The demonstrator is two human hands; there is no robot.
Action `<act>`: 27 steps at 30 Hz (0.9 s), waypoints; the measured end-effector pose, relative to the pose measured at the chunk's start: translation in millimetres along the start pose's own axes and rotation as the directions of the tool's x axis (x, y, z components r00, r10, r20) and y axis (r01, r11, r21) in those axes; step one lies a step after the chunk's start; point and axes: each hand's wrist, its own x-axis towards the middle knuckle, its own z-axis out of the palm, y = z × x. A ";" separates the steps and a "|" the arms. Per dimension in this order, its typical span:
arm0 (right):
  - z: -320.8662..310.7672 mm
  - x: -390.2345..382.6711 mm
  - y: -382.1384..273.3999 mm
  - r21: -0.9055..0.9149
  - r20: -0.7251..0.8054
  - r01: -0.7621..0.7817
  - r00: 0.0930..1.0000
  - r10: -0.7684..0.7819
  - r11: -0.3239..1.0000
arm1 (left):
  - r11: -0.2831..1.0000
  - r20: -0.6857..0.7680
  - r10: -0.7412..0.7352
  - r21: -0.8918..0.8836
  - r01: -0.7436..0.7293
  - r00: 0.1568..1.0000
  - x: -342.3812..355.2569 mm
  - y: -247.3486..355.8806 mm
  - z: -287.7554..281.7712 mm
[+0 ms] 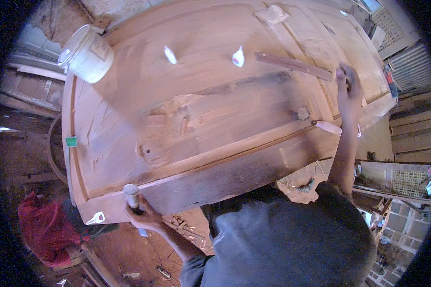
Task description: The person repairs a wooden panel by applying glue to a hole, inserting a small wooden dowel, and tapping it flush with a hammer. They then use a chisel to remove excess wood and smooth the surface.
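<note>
A large wooden panel door (201,119) lies flat in front of me. My left hand (143,216) is at the door's near left edge, closed around a short round-headed tool (131,193) whose grey head points up. My right hand (348,88) reaches across to the far right side of the door. It grips a small dark tool (342,74) at the end of a thin dark wooden strip (292,64) that lies on the door. A pale handle-shaped piece (328,127) rests on the door just below that hand.
A white bucket (86,53) stands on the door's far left corner. Two small white squeeze bottles (170,55) (238,57) lie near the far edge, and a third (96,218) near the left corner. Red cloth (45,229) lies lower left. Lattice panels (407,179) are stacked on the right.
</note>
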 end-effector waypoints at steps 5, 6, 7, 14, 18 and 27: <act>-27.4 -75.8 55.6 -0.197 0.221 0.071 0.975 -0.026 0.978 | 0.998 0.003 -0.017 0.060 0.017 1.000 0.7 -8.9 3.2; -30.1 -89.4 62.2 -0.240 0.252 0.098 0.967 -0.036 0.966 | 0.997 0.006 0.002 0.076 -0.002 1.000 2.8 -8.7 4.7; -24.3 -96.4 62.9 -0.229 0.287 0.121 0.957 -0.052 0.966 | 0.995 -0.028 0.009 0.102 -0.007 1.000 1.6 -9.3 -1.4; -15.5 -127.6 32.8 -0.436 0.403 0.226 0.914 -0.035 0.871 | 1.000 -0.082 -0.010 0.020 0.012 0.997 7.0 -16.5 2.6; -3.5 -128.2 29.5 -0.469 0.449 0.203 0.893 0.035 0.860 | 1.000 -0.075 -0.026 -0.019 0.024 0.997 8.8 -16.3 5.9; 8.2 -147.5 13.8 -0.314 0.554 0.275 0.831 -0.060 0.909 | 1.000 -0.046 0.002 0.031 -0.001 0.999 7.5 -10.0 3.2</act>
